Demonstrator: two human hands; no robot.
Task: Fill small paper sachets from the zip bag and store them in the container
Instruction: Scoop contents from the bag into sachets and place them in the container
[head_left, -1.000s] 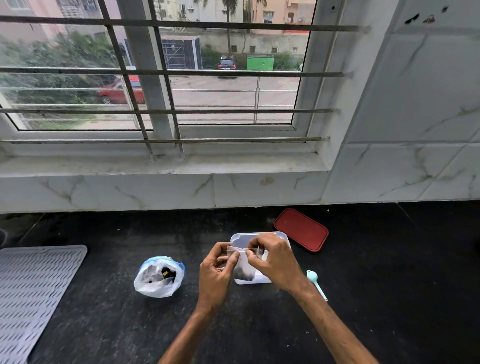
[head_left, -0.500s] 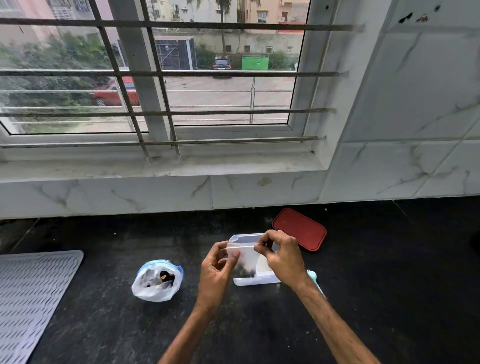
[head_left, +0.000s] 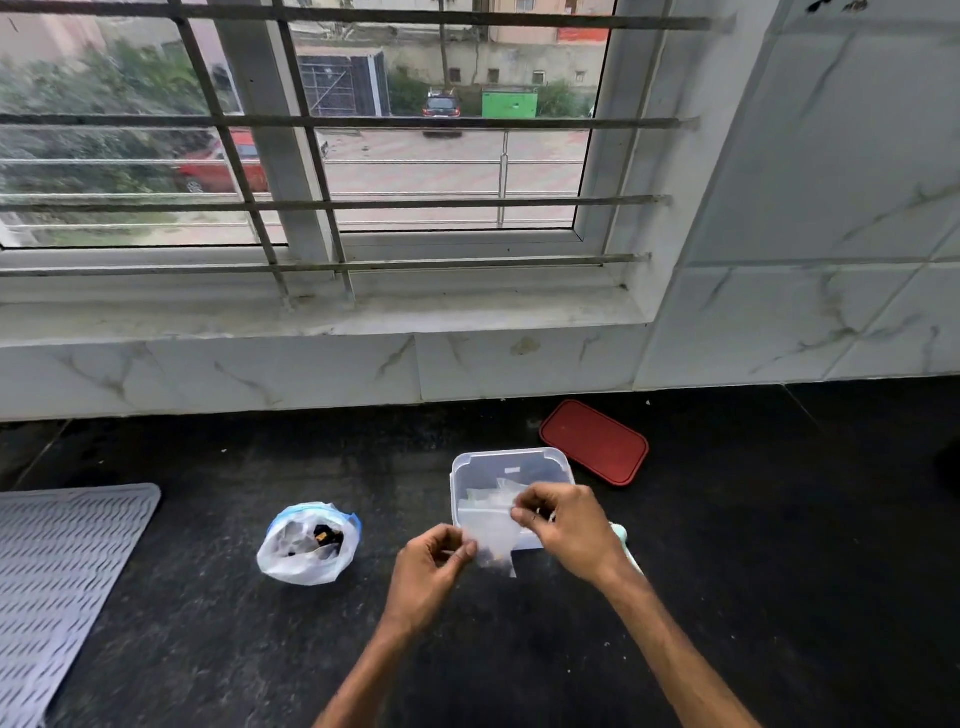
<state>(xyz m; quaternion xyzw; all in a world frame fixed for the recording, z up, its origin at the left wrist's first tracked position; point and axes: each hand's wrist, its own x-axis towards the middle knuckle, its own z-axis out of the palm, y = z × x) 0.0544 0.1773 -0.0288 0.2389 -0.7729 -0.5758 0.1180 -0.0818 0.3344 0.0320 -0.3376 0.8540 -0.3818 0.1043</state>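
A small translucent paper sachet (head_left: 493, 540) with dark contents at its bottom hangs just in front of the clear plastic container (head_left: 511, 457). My left hand (head_left: 428, 569) pinches the sachet's left top corner. My right hand (head_left: 563, 525) pinches its right top corner, over the container's front edge. Several pale sachets lie inside the container. The white zip bag (head_left: 306, 543) with a blue rim stands open to the left on the black counter, with dark pieces inside.
A red lid (head_left: 595, 441) lies behind and to the right of the container. A pale blue scoop (head_left: 623, 540) shows partly behind my right wrist. A grey ribbed mat (head_left: 57, 577) covers the counter's left end. A tiled wall and a barred window rise behind.
My hands have lowered the sachet slightly toward me and tilted it; my left hand has dropped lower. The view has shifted a little downward and right.
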